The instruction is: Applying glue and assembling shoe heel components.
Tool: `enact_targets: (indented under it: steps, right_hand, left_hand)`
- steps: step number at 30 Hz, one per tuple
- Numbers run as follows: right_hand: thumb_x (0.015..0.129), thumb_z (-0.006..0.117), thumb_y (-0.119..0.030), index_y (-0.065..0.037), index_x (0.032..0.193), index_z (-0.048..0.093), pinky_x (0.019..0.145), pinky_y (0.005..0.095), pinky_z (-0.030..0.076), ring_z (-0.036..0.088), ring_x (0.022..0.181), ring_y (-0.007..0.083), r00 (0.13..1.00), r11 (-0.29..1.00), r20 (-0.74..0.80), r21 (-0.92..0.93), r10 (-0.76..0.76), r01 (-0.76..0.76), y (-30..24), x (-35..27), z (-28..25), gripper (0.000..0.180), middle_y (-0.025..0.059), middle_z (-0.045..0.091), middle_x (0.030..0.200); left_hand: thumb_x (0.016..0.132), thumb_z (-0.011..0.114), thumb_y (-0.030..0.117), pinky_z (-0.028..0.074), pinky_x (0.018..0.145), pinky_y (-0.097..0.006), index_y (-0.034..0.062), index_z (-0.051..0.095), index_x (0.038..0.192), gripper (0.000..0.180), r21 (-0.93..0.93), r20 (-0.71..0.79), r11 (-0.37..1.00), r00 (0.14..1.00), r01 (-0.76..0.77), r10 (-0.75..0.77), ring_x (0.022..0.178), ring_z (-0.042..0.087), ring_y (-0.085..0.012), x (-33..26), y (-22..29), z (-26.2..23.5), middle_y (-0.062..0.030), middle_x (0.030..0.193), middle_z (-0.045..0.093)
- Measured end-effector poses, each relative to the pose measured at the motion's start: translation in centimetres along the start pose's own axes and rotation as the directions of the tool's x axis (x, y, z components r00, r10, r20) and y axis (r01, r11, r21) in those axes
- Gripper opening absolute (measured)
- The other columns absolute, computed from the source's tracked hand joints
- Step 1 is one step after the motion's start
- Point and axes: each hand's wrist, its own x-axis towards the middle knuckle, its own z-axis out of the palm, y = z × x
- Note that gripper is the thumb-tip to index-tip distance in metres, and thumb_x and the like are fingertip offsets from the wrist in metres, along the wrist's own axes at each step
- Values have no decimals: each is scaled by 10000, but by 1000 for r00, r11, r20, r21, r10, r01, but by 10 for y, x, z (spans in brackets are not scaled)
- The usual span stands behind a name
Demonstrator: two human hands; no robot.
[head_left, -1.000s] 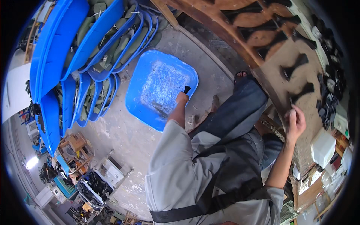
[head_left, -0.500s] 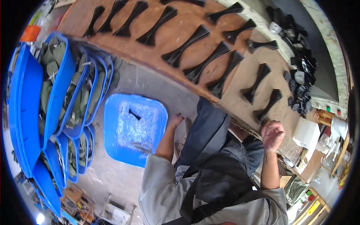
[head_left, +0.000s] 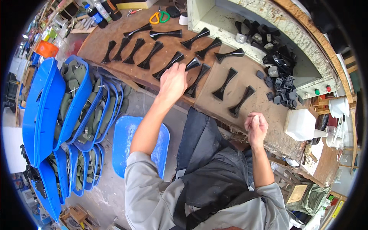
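Now | left hand (head_left: 173,81) reaches over the brown workbench (head_left: 253,78), fingers curled down on a black flared piece (head_left: 191,63) in the rows | right hand (head_left: 256,125) loosely fisted near bench edge, holding nothing visible | blue tub (head_left: 126,138) on floor below.

The brown wooden workbench (head_left: 264,126) is crowded: rows of flat black bow-tie-shaped pieces (head_left: 224,83) cover its middle, with narrow bare strips between them. A heap of small black blocks (head_left: 281,90) blocks the bench's right side, beside a white plastic jug (head_left: 299,124). The bench's near edge lies bare.
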Motion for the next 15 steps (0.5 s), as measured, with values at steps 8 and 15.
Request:
enact_targets:
  steps: [8, 15]
  right_hand:
    - [990, 477, -425, -12, 1438, 315, 551, 272, 521, 638, 673, 182, 747, 798, 657, 396, 100, -454, -103, 21, 84, 630, 120, 629, 903]
    - [1020, 452, -293, 41, 1355, 393, 505, 300, 529, 628, 578, 209, 640, 605, 764, 550, -85, -576, -105, -1, 103, 477, 131, 604, 734]
  left_hand:
    - [735, 625, 94, 499, 741, -343, -15, 632, 1119, 400, 279, -272, 769, 721, -575, 638, 769, 612, -204, -64, 94, -124, -94, 939, 619]
    - [713, 636, 106, 495, 688, -348, -50, 644, 1092, 410, 314, -218, 719, 690, -620, 690, 717, 595, -213, -91, 95, -142, -116, 921, 608]
